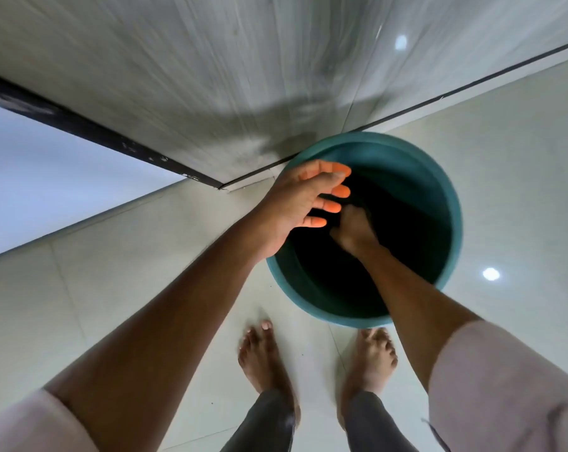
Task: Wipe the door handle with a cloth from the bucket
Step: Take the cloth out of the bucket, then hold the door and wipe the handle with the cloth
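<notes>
Bucket: left hand fingers spread; right hand grip unclear; nothing legible.

The inside of the bucket is too dark for any contents to be made out, and the fingers of the right hand are lost in that dark. The door is smeared by motion blur and cut off by the top edge.
</notes>
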